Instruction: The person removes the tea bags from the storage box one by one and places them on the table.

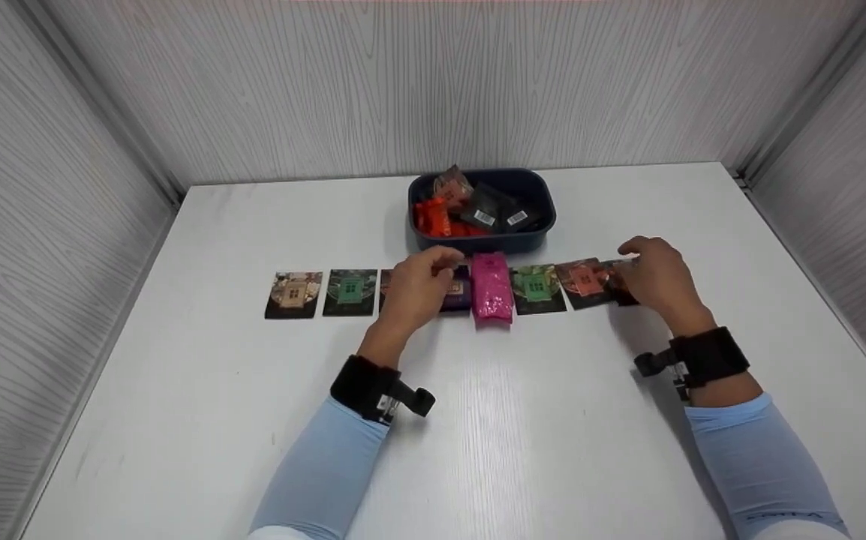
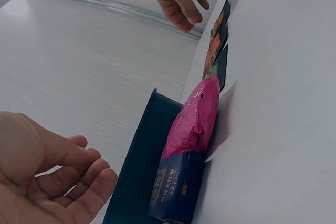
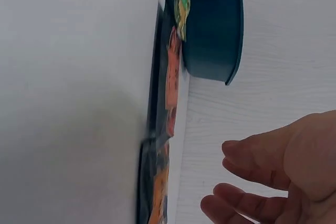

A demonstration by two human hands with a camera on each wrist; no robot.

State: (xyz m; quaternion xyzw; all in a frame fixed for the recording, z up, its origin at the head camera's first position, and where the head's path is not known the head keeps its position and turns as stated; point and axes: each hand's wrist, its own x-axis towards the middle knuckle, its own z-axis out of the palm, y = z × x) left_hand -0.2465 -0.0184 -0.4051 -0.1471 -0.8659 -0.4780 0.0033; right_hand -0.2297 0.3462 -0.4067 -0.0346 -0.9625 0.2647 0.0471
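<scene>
My left hand (image 1: 419, 286) hovers by a dark blue box (image 2: 176, 187), its loosely bent fingers holding nothing. Beside that box lies a shiny pink packet (image 1: 491, 289). To the right follow a green-and-black sachet (image 1: 539, 291) and an orange-red one (image 1: 585, 283). Over the right end of the row is my right hand (image 1: 658, 277), thumb and fingers apart and nothing between them. The last dark sachet (image 3: 157, 192), with an orange face, overlaps its neighbour and is partly hidden by that hand in the head view. A reddish sachet (image 1: 384, 285) shows only its edge behind my left hand.
Behind the row stands a dark blue bin (image 1: 482, 241) with orange-red packets and several dark sachets inside. A tan-and-black sachet (image 1: 294, 295) and a green one (image 1: 350, 292) lie at the row's left end. Pale panels (image 1: 433, 90) enclose the white table (image 1: 478, 420).
</scene>
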